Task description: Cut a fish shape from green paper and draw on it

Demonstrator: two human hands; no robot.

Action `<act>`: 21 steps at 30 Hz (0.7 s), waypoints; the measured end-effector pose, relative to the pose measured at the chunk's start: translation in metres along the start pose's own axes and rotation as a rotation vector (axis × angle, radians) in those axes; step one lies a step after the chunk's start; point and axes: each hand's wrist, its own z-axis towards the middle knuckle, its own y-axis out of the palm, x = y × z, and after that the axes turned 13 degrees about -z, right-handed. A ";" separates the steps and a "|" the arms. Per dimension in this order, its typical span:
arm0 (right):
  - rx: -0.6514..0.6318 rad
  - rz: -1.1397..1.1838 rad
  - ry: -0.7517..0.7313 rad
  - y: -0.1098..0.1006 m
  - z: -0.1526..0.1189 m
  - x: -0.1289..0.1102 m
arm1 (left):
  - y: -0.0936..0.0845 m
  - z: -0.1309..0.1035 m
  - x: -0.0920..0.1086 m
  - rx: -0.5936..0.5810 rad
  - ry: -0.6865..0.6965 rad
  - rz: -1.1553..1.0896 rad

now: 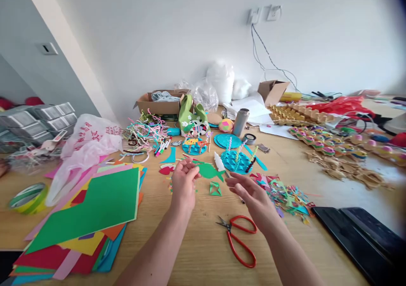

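Observation:
My left hand [185, 182] hovers over the table with thumb and fingers pinched together; whatever is between them, if anything, is too small to tell. Just beyond it lies a green paper cutout [207, 170]. My right hand [252, 195] is open, palm turned inward, its fingers stretched toward the left hand. A slim dark item, partly hidden, shows under the right fingers. Between the hands rests a small cut green paper piece [215, 189]. Red-handled scissors [242, 240] lie nearer me. A white leaf-shaped cutout [218, 162] and a red paper shape [166, 170] are close by.
Coloured paper sheets [108, 197] are piled at left, beside tape rolls [29, 198]. Paper scraps [290, 197] and dark flat devices [358, 235] occupy the right. Behind stand blue decorated discs [236, 161], a metal flask [241, 122], a green bag [187, 119] and pipe cleaners [144, 132].

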 end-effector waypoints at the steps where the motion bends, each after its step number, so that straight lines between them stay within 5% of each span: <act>1: -0.022 0.074 0.008 0.012 0.004 -0.007 | -0.007 -0.003 -0.001 0.014 -0.003 0.009; 8: -0.106 0.206 0.057 0.065 0.023 -0.021 | -0.049 -0.009 0.005 0.026 -0.044 0.086; 14: -0.153 0.100 0.051 0.072 0.028 -0.015 | -0.076 0.000 0.005 -0.011 -0.104 0.185; 21: -0.174 0.029 0.043 0.076 0.027 -0.003 | -0.086 0.009 -0.008 -0.091 -0.101 0.273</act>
